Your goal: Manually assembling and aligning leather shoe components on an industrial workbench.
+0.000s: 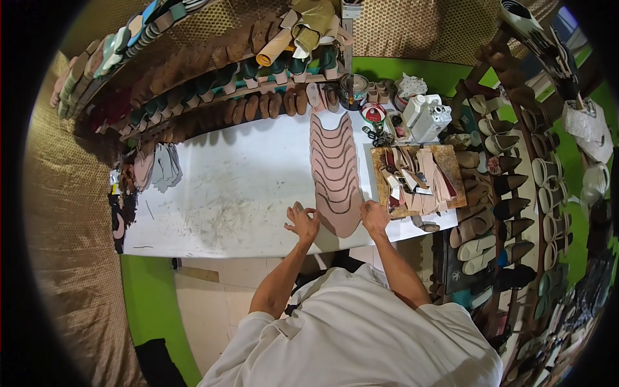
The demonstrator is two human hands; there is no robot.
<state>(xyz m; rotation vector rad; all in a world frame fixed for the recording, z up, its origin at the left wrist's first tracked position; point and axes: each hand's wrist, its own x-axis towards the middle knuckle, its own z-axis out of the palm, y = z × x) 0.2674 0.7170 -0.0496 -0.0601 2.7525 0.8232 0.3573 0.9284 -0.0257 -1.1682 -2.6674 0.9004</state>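
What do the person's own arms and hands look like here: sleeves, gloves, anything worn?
Both forearms are bare from above the elbow down. The left hand and right hand wear no gloves; no watch or ring can be made out. A loose white short-sleeved shirt covers the shoulders and upper arms.

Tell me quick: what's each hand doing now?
Left hand: open, fingers spread, at the row of pink leather pieces.
Right hand: flat on the row's other edge, holding nothing.

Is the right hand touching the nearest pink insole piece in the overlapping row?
Touching. The head view shows the right hand resting on the edge of the nearest pink insole piece, with no gap visible.
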